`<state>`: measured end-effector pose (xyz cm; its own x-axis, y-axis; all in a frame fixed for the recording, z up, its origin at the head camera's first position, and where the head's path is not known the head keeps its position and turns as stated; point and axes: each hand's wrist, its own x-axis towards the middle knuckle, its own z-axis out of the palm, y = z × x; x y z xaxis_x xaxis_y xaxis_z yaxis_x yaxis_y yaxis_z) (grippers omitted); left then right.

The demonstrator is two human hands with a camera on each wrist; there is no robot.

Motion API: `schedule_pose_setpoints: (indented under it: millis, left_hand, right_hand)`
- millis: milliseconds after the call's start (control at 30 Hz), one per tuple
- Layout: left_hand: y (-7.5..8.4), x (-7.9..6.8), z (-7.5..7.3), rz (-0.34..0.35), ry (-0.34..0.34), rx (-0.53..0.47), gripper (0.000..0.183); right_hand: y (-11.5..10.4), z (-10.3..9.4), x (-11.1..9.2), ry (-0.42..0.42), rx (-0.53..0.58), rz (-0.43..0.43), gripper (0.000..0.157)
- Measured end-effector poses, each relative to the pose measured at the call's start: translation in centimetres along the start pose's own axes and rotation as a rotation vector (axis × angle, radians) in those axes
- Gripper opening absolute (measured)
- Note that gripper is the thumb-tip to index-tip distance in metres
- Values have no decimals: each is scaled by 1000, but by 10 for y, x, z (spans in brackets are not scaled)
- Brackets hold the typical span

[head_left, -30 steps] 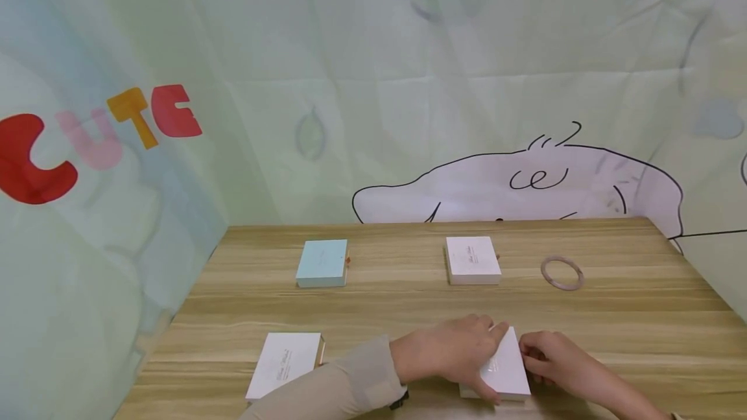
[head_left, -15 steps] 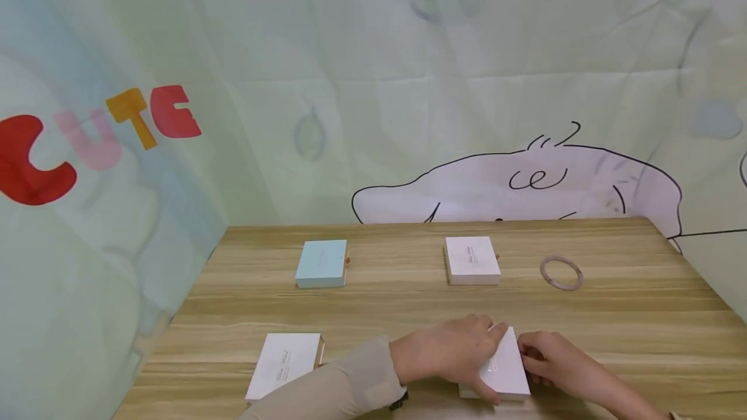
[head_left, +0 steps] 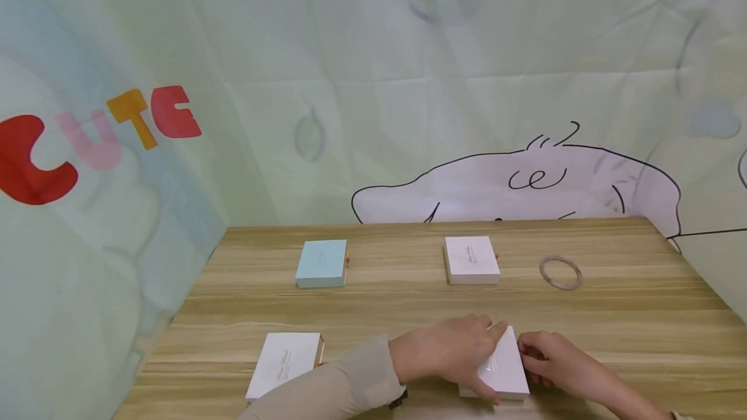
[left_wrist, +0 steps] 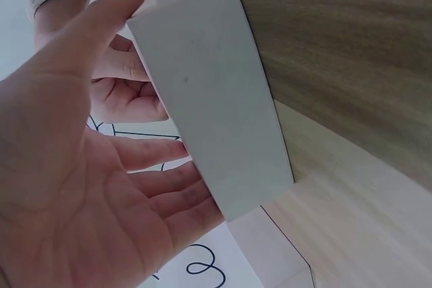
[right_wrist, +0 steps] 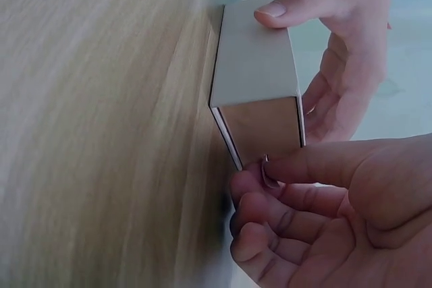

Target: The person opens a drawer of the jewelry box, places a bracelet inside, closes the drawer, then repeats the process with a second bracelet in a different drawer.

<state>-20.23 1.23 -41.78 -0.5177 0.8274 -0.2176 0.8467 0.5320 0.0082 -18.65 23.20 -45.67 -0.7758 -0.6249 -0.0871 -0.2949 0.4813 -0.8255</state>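
Observation:
A white box (head_left: 509, 368) lies at the front right of the table, its printed lid facing up. My left hand (head_left: 452, 350) spans it from the left, thumb at the near side and fingers over the far edge. From the right wrist, the box's brown end panel (right_wrist: 263, 126) is visible, recessed between the white covers. There my right hand (right_wrist: 324, 200) pinches a small ribbon tab (right_wrist: 269, 177) between thumb and index finger, the other fingers curled below. In the left wrist view the box's pale side (left_wrist: 209, 99) faces the palm.
A second white box (head_left: 286, 365) lies at front left, partly behind the left sleeve (head_left: 338, 381). At the back stand a light blue box (head_left: 323, 261), another white box (head_left: 471, 258) and a pale purple bangle (head_left: 561, 273). A printed curtain (head_left: 292, 83) borders the table.

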Motion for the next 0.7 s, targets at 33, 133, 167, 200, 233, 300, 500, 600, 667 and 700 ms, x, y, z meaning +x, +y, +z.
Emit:
schedule_pose_setpoints:
  millis: [33, 133, 167, 200, 233, 300, 500, 600, 667, 700]
  left_hand:
    - [0, 0, 0, 0, 2, 2, 109]
    - [0, -1, 0, -3, 18, 14, 110]
    - [0, -2, 0, -5, 23, 16, 109]
    - [0, -2, 0, -10, 25, 14, 108]
    - [0, -3, -1, -15, 26, 15, 107]
    - [0, -3, -1, -30, 25, 3, 104]
    - [-1, -2, -3, -82, 37, -88, 94]
    - [-2, -1, -5, -86, 60, -103, 91]
    - [-5, -1, -5, -70, 86, -111, 88]
    - [-6, -1, -5, -64, 95, -118, 87]
  right_hand:
    - [0, -1, 0, -4, 4, -7, 19]
    - [2, -3, -1, -18, 18, -31, 18]
    - [2, -4, -1, -21, 22, -44, 18]
    - [3, -5, -1, -23, 27, -54, 18]
    - [3, -6, -1, -22, 30, -65, 18]
    - [3, -8, -2, -21, 41, -83, 18]
    - [2, -15, -2, -27, 83, -106, 15]
    - [2, -18, -2, -28, 97, -99, 15]
    - [2, -20, -2, -28, 109, -99, 14]
    - [2, -21, -2, -27, 112, -101, 14]
